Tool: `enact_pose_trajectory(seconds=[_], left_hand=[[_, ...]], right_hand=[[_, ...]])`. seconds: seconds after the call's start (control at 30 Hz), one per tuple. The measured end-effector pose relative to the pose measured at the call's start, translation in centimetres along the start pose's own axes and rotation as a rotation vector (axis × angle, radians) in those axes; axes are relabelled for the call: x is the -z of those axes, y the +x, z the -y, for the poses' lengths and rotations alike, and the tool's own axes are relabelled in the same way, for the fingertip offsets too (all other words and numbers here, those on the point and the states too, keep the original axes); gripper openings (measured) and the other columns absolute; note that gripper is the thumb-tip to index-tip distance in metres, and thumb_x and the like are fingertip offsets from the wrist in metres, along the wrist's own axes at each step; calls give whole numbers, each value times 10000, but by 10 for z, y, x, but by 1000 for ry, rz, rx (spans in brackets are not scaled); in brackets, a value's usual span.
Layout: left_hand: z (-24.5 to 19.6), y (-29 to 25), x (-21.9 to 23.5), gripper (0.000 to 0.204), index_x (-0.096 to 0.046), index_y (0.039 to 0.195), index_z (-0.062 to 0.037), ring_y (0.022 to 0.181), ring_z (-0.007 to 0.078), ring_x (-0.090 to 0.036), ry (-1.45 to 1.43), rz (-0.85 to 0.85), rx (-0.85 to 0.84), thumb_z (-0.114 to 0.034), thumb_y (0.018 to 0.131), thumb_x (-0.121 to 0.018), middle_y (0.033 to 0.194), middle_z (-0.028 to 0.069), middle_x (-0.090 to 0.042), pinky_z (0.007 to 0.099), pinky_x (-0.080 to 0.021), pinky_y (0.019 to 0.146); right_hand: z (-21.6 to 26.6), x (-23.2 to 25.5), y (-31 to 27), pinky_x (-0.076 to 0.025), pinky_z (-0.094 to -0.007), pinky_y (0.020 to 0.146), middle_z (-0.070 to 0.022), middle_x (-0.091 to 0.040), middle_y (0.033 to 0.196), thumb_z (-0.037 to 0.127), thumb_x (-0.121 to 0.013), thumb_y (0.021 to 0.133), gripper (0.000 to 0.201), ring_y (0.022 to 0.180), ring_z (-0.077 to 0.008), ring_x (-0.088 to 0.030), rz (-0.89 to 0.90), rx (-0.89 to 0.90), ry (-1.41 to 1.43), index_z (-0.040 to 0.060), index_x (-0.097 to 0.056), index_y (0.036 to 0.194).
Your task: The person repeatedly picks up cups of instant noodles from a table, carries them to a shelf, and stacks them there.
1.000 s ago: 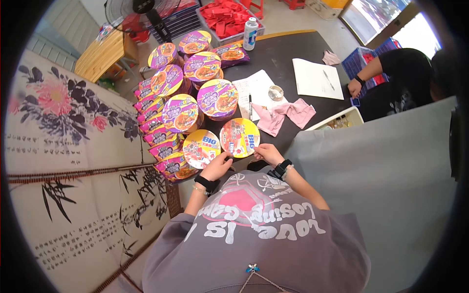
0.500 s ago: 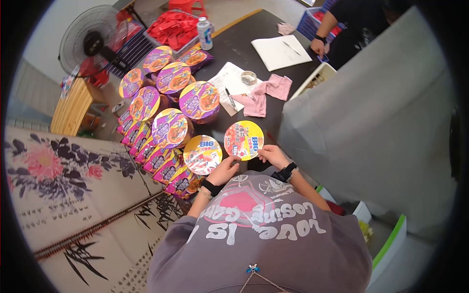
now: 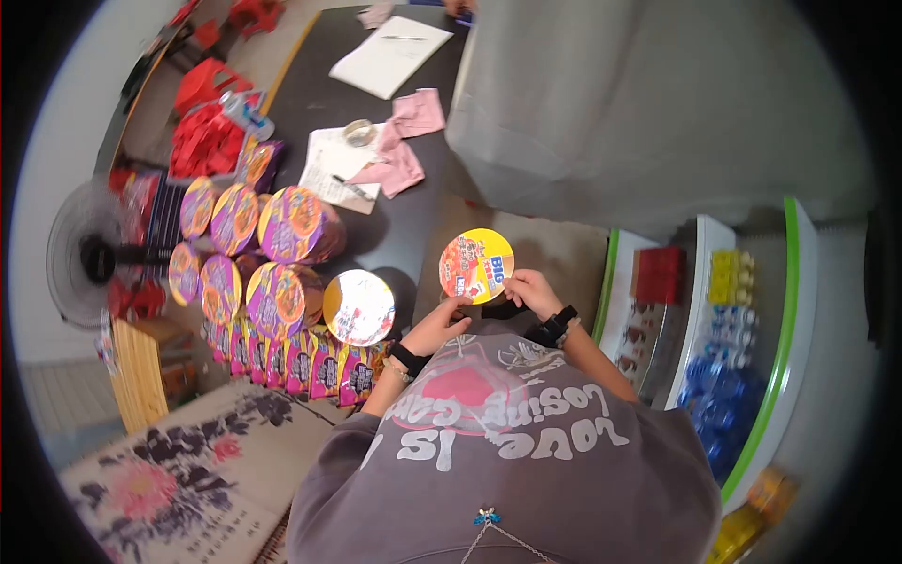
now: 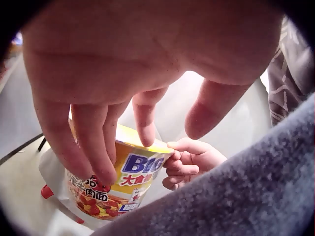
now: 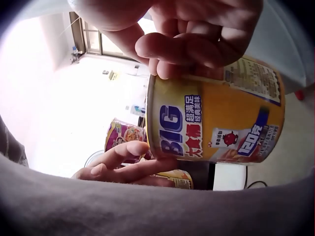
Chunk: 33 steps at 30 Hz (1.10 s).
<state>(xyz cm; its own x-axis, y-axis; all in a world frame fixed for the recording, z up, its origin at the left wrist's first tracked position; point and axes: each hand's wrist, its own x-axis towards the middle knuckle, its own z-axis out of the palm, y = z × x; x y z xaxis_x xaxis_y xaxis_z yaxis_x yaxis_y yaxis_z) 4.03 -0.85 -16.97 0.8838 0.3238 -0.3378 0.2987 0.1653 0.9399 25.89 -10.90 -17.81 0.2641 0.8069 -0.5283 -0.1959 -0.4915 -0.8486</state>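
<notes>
A yellow-lidded instant noodle tub (image 3: pixel 477 254) is up in front of the body, past the table's edge. My right hand (image 3: pixel 534 293) pinches its rim between thumb and fingers, as the right wrist view shows close up on the tub's printed side (image 5: pixel 216 118). Loosely stretched fingers of my left hand (image 3: pixel 438 327) lie against the tub near the rim, the thumb standing apart in the left wrist view. Another noodle tub (image 3: pixel 365 310), its lid shining with glare, stands on the dark table (image 3: pixel 409 230) to the left of the hands.
Several purple noodle tubs (image 3: pixel 293 224) and a row of purple noodle packets (image 3: pixel 299 362) crowd the table's left side. Papers (image 3: pixel 324 164), a pink cloth (image 3: pixel 404 164) and a notebook (image 3: pixel 390 56) lie farther back. Shelves with green edges (image 3: pixel 766 395) hold bottles at the right.
The body and view have turned to the right, bringing the shelves in. The tub in my right hand has moved off the table with both hands, while the other tubs stay on it.
</notes>
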Motion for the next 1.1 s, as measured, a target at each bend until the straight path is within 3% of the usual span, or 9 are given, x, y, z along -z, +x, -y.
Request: enact_pose_trajectory(seconds=[0.37,0.47,0.73,0.8,0.87,0.93,1.0,1.03,1.1], left_hand=[[-28,57,-55,343,-442,1178,-29,902,187,-556,255,322,-1,-96,850,-519,979,135,-533,288,-441,766],[-34,74,-90,353,-459,1196,-71,891,194,-564,381,389,-112,-108,851,-522,988,139,-543,299,-436,768],[-77,115,-217,402,-457,1224,-132,941,222,-585,623,587,-113,-140,835,-556,1121,142,-539,310,-468,784],[-80,126,-252,433,-445,1233,-128,960,249,-578,644,658,-258,-98,819,-570,1127,146,-538,317,-460,810],[-76,135,-291,493,-414,1253,-95,1051,289,-526,620,741,-210,-29,789,-566,1177,172,-502,343,-425,872],[-63,143,-325,565,-368,1285,-50,1133,341,-450,540,755,-481,22,754,-550,1252,227,-417,366,-379,920],[-73,141,-364,605,-346,1299,-38,1151,373,-422,554,768,-505,36,735,-551,1276,257,-370,370,-365,930],[-82,140,-381,644,-323,1314,-25,1168,404,-393,562,751,-521,50,716,-551,1300,287,-322,374,-351,941],[-103,138,-409,660,-319,1317,-22,1164,425,-387,626,746,-608,53,707,-556,1302,307,-303,379,-352,939]], right_hand=[[-31,56,-80,-373,-181,453,-19,-560,665,139,-536,852,169,495,-41,-467,-246,46,290,-8,-569,776],[-47,81,-113,-375,-183,455,-17,-550,661,159,-542,846,182,498,-45,-456,-369,90,342,-4,-574,774],[-87,155,-220,-367,-191,461,5,-542,649,174,-539,849,185,511,-49,-453,-595,229,496,21,-575,752],[-90,175,-250,-357,-222,456,12,-523,612,182,-542,848,208,523,-51,-460,-664,253,413,22,-573,718],[-95,197,-279,-353,-253,455,-7,-518,584,172,-549,834,208,506,-85,-468,-762,270,270,21,-557,691],[-91,214,-308,-350,-284,453,-26,-513,557,163,-555,820,211,489,-119,-476,-857,274,126,21,-542,665],[-78,230,-340,-318,-294,441,-63,-476,513,139,-577,790,194,435,-138,-434,-1051,349,-260,11,-530,652],[-75,237,-355,-331,-315,451,-96,-479,555,130,-582,760,172,463,-203,-461,-1078,386,-299,17,-509,654],[-65,248,-383,-339,-326,460,-94,-481,569,122,-577,753,163,485,-223,-467,-1133,436,-347,18,-502,652]])
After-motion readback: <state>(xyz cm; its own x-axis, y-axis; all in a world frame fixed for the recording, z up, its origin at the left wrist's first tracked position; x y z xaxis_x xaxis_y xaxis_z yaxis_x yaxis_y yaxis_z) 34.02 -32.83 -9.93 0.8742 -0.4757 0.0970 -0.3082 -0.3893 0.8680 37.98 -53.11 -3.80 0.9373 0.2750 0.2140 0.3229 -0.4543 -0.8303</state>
